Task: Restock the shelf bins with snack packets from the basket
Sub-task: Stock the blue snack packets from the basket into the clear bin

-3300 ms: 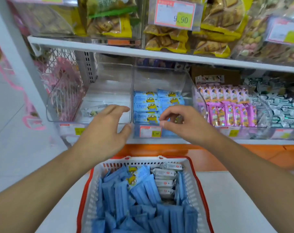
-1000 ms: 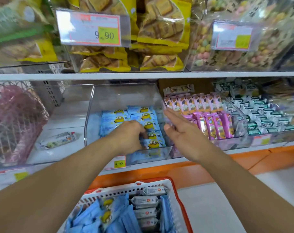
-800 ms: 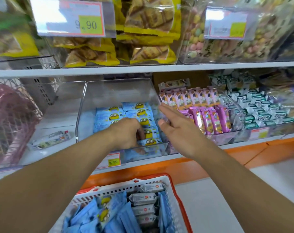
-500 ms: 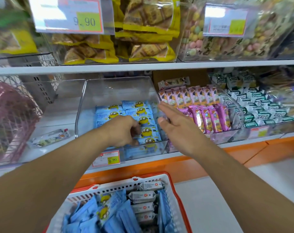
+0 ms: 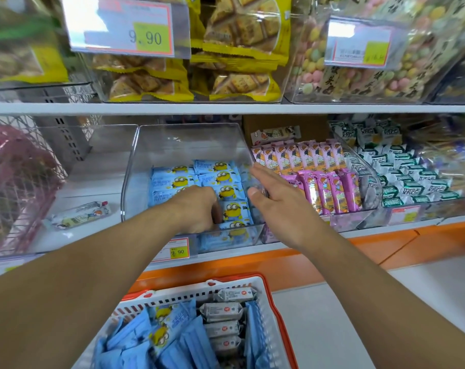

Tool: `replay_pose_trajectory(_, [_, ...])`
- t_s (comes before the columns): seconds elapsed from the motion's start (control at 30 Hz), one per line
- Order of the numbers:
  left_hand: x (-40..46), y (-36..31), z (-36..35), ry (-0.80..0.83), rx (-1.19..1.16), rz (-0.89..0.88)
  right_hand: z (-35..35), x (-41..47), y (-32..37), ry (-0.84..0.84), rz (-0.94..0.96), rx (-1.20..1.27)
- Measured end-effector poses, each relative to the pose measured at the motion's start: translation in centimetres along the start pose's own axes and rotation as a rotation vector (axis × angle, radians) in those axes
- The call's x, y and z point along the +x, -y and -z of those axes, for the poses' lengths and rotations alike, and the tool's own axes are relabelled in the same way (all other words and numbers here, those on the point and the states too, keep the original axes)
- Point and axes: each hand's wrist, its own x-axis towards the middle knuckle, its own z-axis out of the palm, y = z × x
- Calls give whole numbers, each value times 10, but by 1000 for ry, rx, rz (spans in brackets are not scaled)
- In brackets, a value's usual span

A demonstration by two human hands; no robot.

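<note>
A clear shelf bin (image 5: pixel 188 139) holds rows of blue snack packets (image 5: pixel 218 179) with a yellow cartoon figure. My left hand (image 5: pixel 196 209) is inside the bin, and its curled fingers grip the blue packets near the front; the fingertips are hidden. With fingers straight, my right hand (image 5: pixel 276 190) lies against the bin's right wall. Below, the white basket (image 5: pixel 266 296) with an orange rim holds several blue packets (image 5: pixel 172 339) and a column of white packets (image 5: pixel 222 310).
The clear bin to the left holds one white packet (image 5: pixel 79 214). To the right are bins of pink packets (image 5: pixel 319 177) and green-and-white packets (image 5: pixel 401 169). A pink wire basket (image 5: pixel 18 182) stands far left. Yellow biscuit bags (image 5: pixel 239 49) fill the upper shelf.
Both hands went from the bin's front edge into and beside the bin. Over the last second my left hand has shifted slightly among the blue packets, while the right hand stayed at the wall.
</note>
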Motion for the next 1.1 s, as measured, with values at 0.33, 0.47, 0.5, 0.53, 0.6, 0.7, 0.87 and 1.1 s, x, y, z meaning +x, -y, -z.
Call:
replay_pose_trajectory(0.33, [-23,7,6,-66,-225,12,0,-3,0,19,26,-50])
replay_pose_trajectory(0.47, [-52,6,16,-94,-293,2,-2,-13,7,1,56,-131])
replay_pose_trajectory(0.5, [-62,6,16,-115,-328,-1,-3,-17,8,-27,72,-175])
replay_pose_trajectory(0.53, [-75,7,17,-156,-363,-14,-6,-22,10,-70,97,-230])
replay_pose_trajectory(0.6, [-106,9,17,-292,-416,-57,-15,-36,16,-156,176,-330])
replay_pose_trajectory(0.7, [-163,16,11,-400,-515,-81,-47,-63,29,-161,308,-360])
replay_pose_trajectory(0.87, [-235,62,-44,-155,-301,236,-136,-113,33,409,257,-494])
replay_pose_trajectory(1.1, [-273,103,-113,372,-85,587,-250,-132,-8,822,18,-552])
